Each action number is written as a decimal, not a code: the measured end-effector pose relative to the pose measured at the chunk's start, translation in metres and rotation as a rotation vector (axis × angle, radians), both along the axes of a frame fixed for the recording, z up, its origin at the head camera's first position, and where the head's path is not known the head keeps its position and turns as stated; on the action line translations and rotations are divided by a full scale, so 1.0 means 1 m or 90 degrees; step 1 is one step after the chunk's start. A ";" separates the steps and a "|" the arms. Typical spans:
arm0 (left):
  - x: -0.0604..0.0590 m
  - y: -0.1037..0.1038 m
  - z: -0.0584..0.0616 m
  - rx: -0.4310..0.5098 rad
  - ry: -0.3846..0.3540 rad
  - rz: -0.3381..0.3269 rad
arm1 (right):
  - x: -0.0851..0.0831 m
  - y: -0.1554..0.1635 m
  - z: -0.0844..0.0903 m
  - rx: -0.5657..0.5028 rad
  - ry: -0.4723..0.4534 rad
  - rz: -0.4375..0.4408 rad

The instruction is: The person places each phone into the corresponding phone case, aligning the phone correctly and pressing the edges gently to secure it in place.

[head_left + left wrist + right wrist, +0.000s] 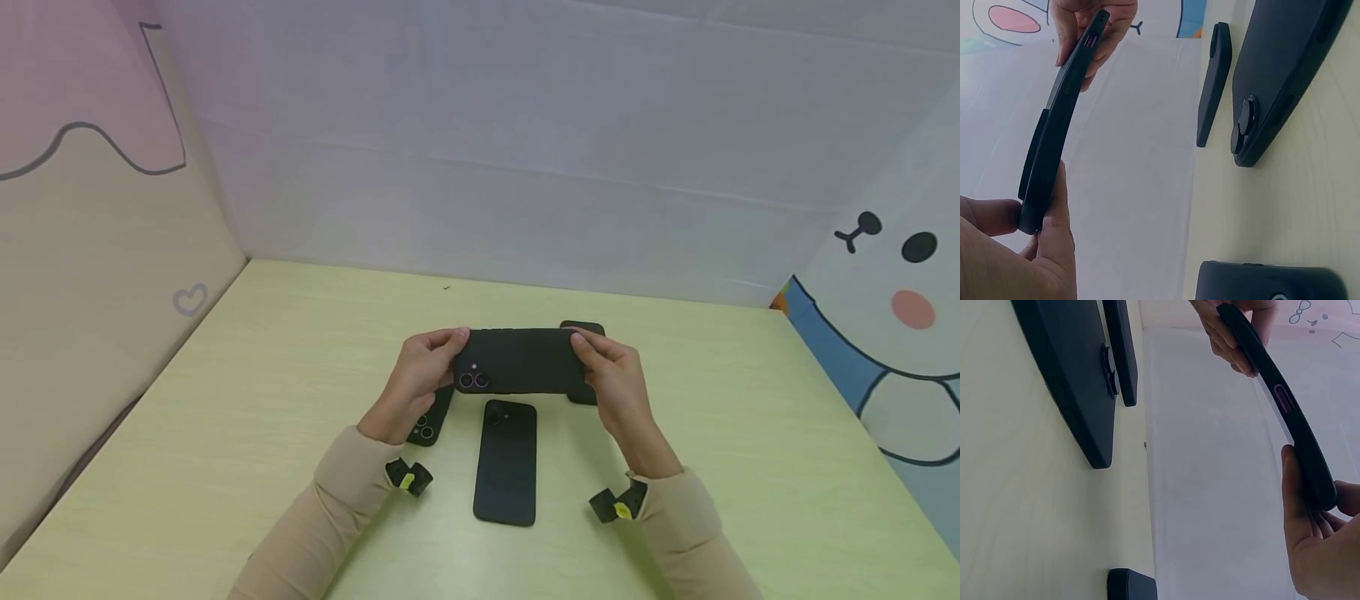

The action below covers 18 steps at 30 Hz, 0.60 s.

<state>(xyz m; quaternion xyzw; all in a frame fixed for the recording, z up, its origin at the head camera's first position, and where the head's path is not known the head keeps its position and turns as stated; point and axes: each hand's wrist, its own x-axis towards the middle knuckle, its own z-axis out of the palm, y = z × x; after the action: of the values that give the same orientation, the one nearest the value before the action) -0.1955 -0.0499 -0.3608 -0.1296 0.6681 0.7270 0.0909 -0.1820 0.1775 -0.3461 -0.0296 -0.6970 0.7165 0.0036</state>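
Observation:
A black phone case [517,360] with purple-ringed camera lenses is held sideways above the table, one end in each hand. My left hand [423,367] pinches the lens end with thumb and fingers. My right hand [611,371] grips the other end. In the left wrist view the case [1054,137] looks slightly bowed between my left hand [1016,250] and right hand [1091,31]. The right wrist view shows the case [1279,400] edge-on, a purple slot showing, held by my right hand [1316,537] and left hand [1235,331].
Three more black cased phones lie on the pale green table [225,433]: one in the middle [506,462] below the hands, one [427,425] partly under my left wrist, one [583,329] behind my right hand. Padded walls close in the left, back and right.

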 end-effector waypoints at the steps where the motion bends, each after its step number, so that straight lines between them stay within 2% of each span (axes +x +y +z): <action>1: 0.000 0.000 0.000 0.004 -0.003 -0.003 | 0.000 0.000 0.000 -0.004 0.000 0.001; 6: 0.002 0.000 0.001 0.023 -0.005 -0.007 | 0.000 0.001 0.002 -0.010 -0.001 -0.003; 10: 0.002 0.001 0.003 0.027 0.011 -0.002 | 0.000 0.001 0.002 -0.005 -0.004 -0.007; 18: 0.003 0.001 0.004 0.037 0.039 -0.015 | -0.002 0.000 -0.001 0.042 0.000 -0.051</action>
<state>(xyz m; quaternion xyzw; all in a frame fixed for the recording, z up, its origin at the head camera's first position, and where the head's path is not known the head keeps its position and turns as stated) -0.1925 -0.0488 -0.3566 -0.0965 0.6504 0.7489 0.0825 -0.1842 0.1778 -0.3473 -0.0573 -0.7183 0.6925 0.0331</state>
